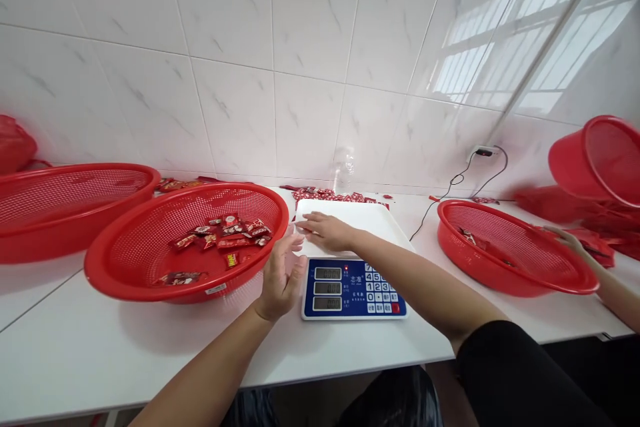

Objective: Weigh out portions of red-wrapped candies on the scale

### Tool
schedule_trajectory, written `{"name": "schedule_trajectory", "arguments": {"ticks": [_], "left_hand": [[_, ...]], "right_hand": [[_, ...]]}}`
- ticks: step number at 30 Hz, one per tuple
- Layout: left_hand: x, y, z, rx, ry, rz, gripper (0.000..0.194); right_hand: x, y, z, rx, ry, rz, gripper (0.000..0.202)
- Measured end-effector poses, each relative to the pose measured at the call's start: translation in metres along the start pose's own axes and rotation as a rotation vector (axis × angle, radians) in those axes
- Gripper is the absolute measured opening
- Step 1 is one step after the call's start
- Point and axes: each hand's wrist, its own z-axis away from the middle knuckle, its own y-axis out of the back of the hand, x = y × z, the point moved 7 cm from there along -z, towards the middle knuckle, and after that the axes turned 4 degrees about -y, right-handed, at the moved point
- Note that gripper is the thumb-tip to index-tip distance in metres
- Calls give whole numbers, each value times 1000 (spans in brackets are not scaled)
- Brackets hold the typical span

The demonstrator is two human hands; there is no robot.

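My left hand (281,278) is beside the near right rim of a red perforated plastic basket (131,240), fingers stretched out and thumb apart. In that basket lie several small wrapped snack packets (235,230), mostly red and brown. Over the left part of the white weighing pan (367,217) of a digital scale (356,287), my right hand (327,232) reaches across with its fingers extended. I see nothing held in either hand. The fingertips of both hands are close together at the pan's left edge. The scale's blue panel has three displays and a keypad.
A second red basket (75,230) stands at the far left. At right, another person's hand (565,238) touches a red basket (520,280) holding a few packets. Red packets (325,195) and a clear container (344,170) are by the tiled wall. A cable (453,180) runs to a socket.
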Motion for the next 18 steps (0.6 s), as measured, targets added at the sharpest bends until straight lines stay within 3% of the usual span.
{"name": "schedule_trajectory", "arguments": {"ticks": [3, 7, 10, 15, 18], "left_hand": [[-1, 0, 1, -16, 5, -32, 41], [2, 0, 0, -13, 0, -44, 40], [7, 0, -1, -14, -16, -20, 40], [8, -5, 1, -49, 9, -13, 40], [7, -7, 2, -56, 4, -27, 40]], "right_hand": [[-2, -2, 1, 25, 13, -2, 29], [31, 13, 37, 127, -99, 21, 29], [83, 51, 91, 306, -313, 63, 36], [178, 138, 205, 646, -712, 175, 41], [208, 171, 261, 839, -867, 238, 42]]}}
